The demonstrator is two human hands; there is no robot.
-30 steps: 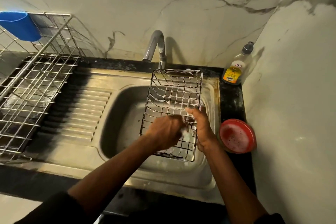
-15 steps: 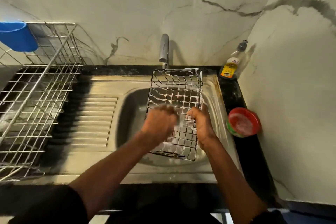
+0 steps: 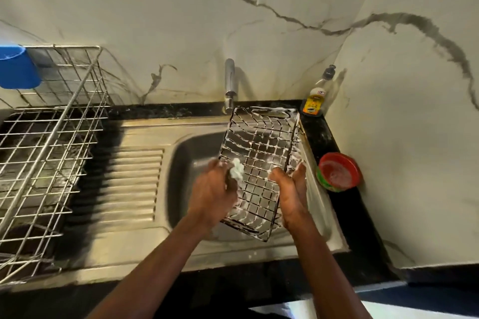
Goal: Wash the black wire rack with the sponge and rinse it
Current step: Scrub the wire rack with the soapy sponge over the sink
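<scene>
Soapy rack (image 3: 259,153) is held tilted over the sink (image 3: 178,189), its right edge gripped by the right hand (image 3: 290,197). A sponge (image 3: 237,169) is clutched in the left hand (image 3: 212,189), whose curled fingers (image 3: 216,164) press it to the rack's left edge. A bowl (image 3: 337,173) is seen on the bench (image 3: 344,215), just right of the right hand.

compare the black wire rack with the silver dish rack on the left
The black wire rack is dark and foam-streaked; the silver dish rack is pale, without visible foam. The black wire rack tilts over the sink, gripped by the right hand; the silver dish rack sits untouched to its left. Both are open wire grids.
</scene>
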